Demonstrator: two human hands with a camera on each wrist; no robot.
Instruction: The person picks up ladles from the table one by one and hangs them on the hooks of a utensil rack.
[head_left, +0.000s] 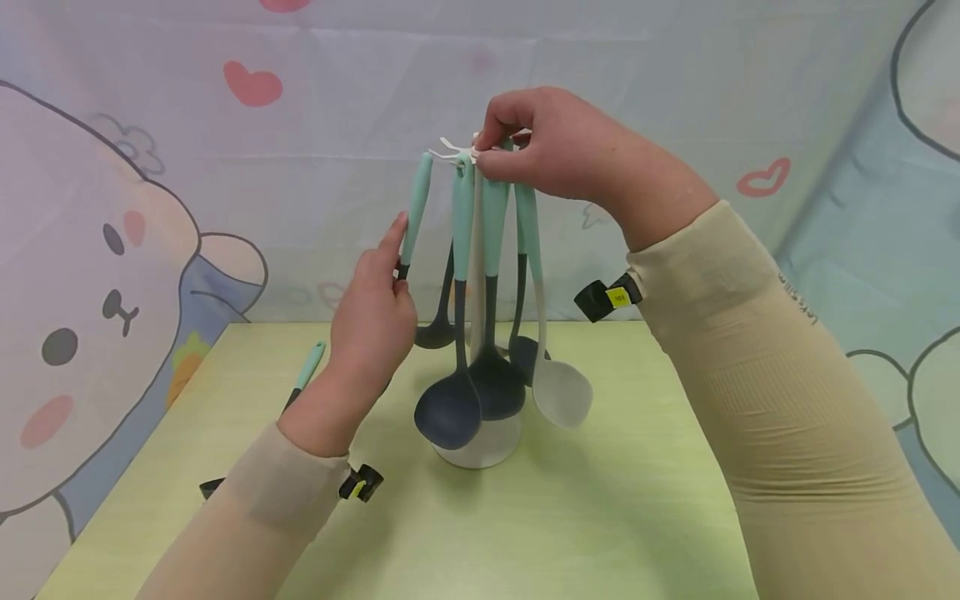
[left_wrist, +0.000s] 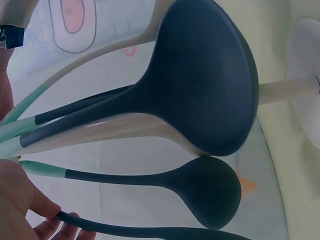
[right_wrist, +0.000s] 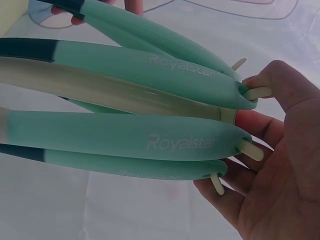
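A white stand (head_left: pixel 480 450) on the table carries several hanging utensils with mint handles (right_wrist: pixel 150 142) on white hooks (head_left: pixel 448 150). Among them are a dark ladle (head_left: pixel 448 410) and a white spoon (head_left: pixel 562 390). My right hand (head_left: pixel 487 154) grips the hook head at the top of the stand, thumb and fingers (right_wrist: pixel 260 125) curled round it. My left hand (head_left: pixel 397 260) pinches the leftmost utensil (head_left: pixel 417 196) where its mint handle meets the dark stem. The left wrist view shows that dark stem (left_wrist: pixel 125 231) by my fingers (left_wrist: pixel 50 225), and the ladle bowl (left_wrist: pixel 205 75) close up.
One more mint-handled utensil (head_left: pixel 309 363) lies on the light green table (head_left: pixel 600 517) to the left, partly behind my left arm. A cartoon-printed cloth (head_left: pixel 112 208) hangs right behind the table. The table's front and right parts show only bare surface.
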